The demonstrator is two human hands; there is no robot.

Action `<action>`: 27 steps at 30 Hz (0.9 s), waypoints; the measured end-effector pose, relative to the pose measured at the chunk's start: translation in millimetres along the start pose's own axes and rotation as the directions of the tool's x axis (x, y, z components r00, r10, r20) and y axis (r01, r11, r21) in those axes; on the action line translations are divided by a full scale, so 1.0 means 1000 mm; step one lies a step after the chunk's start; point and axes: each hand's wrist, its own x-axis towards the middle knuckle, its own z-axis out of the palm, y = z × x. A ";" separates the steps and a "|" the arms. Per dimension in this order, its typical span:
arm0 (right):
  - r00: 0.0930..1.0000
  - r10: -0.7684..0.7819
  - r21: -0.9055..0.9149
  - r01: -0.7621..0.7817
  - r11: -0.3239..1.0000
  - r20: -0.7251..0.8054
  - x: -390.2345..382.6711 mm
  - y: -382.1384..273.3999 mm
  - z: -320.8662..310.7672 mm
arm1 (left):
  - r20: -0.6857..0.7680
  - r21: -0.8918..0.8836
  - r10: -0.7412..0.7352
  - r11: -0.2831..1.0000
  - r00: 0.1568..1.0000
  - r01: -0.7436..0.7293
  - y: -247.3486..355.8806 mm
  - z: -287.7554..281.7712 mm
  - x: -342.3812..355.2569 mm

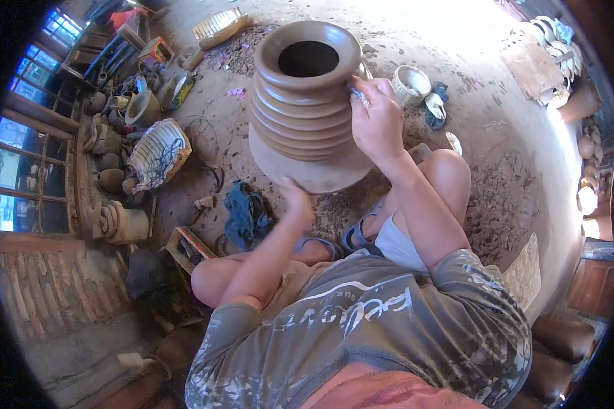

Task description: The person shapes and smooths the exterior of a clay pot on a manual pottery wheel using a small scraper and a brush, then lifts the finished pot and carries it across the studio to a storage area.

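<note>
A wet brown clay pot (300, 112) with a wide rim, a dark round mouth and several ridges round its body stands upright on a round potter's wheel (320, 177). My right hand (377, 119) is closed at the pot's right side, just below the rim. Its fingers pinch a small crumpled shiny scrap (359, 93) against the clay. At the wheel's near edge is my left hand (297, 203), its fingertips touching or very close to the edge; they are blurred, and their shape is hard to read.
A whitish bucket (411, 85) stands right of the pot. Dark cloth (247, 215) lies near my left forearm. A ribbed basket (160, 155) and several pots line the left, below windows. Clay crumbs (508, 204) cover the floor at right.
</note>
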 end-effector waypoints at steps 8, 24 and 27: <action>1.000 0.027 0.005 -0.027 1.000 -0.016 0.001 0.008 -0.006 | 0.160 -0.028 -0.129 0.990 0.979 0.135 -0.006 -0.002 -0.033; 0.999 -0.039 0.032 0.039 0.999 -0.011 -0.003 0.005 -0.002 | 0.105 -0.228 -0.066 0.970 0.992 0.089 0.050 -0.001 -0.012; 1.000 0.009 0.074 -0.008 0.997 -0.005 -0.001 0.010 -0.001 | 0.044 -0.154 0.020 0.988 0.999 -0.013 0.041 0.000 -0.008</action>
